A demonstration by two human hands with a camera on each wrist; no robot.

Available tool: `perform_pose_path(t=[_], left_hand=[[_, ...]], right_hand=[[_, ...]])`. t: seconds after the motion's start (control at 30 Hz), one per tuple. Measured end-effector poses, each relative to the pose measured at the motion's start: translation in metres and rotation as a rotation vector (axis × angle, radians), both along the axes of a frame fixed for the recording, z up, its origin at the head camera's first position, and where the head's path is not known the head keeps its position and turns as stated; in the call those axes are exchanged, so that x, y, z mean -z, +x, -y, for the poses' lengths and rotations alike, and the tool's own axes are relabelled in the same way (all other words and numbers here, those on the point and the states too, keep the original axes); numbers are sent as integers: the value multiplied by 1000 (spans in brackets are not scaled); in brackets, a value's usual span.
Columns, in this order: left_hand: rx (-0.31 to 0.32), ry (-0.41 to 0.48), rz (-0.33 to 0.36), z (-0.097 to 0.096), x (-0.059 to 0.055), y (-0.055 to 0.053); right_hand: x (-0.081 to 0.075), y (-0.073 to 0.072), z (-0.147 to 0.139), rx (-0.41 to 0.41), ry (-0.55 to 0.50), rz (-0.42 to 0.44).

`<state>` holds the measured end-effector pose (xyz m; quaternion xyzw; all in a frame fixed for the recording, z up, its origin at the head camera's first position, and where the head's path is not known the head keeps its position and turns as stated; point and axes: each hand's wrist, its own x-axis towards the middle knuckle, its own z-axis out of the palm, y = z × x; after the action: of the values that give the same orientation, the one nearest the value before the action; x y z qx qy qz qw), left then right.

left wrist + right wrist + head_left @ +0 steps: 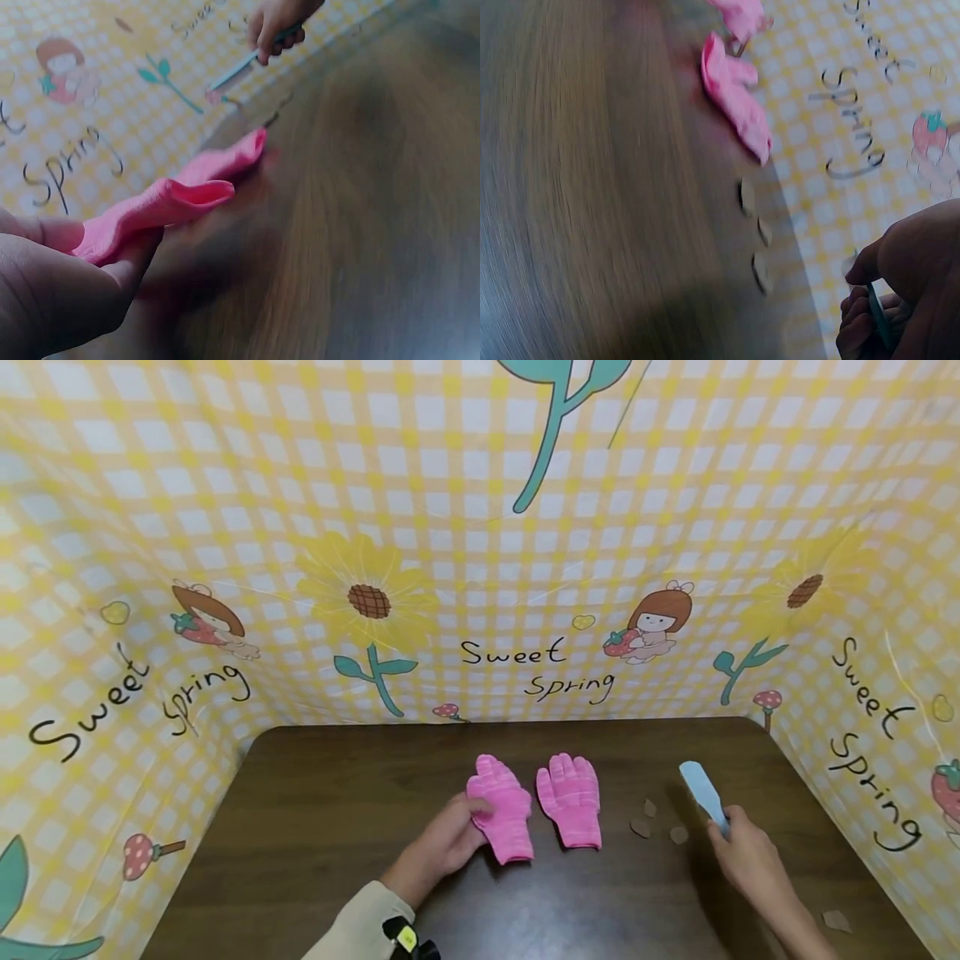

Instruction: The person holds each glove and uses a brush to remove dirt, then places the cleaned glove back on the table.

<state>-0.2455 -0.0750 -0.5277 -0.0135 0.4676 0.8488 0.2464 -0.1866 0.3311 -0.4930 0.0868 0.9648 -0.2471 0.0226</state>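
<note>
My left hand (450,837) pinches the side of a pink knitted glove (507,817), thumb on top and fingers beneath. In the left wrist view that glove (142,214) appears lifted off the table, its cuff open. A second pink glove (573,802) lies just to its right, fingers pointing away from me. At the right, my right hand (750,858) grips the handle of a light blue brush (702,787), its flat back up and its head raised over the table. Below that head, the left wrist view shows a greyish band like bristles.
Several small brown flakes, like dry leaf bits, lie on the dark wooden table (337,827): one flake (640,828) is among those left of the brush, and another flake (836,921) is near the right front. A yellow checked cloth (480,568) hangs around the back and sides.
</note>
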Motion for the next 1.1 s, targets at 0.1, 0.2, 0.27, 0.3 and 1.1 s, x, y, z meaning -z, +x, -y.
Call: perform_pose_path(t=[0.1,0.2,0.27,0.3,1.1], left_hand=[[5,-53,32,10,4,-3],[14,-107,58,14,6,-4],[18,-137,58,15,5,-4],[14,-156,54,14,5,-4],[-241,-372,110,58,-37,-15]], right_hand=[[7,-6,-13,-13,19,15],[16,-10,-21,-28,25,44],[21,-12,-24,-31,27,53],[24,-13,-25,-31,30,51],[49,-12,-18,33,198,-250]])
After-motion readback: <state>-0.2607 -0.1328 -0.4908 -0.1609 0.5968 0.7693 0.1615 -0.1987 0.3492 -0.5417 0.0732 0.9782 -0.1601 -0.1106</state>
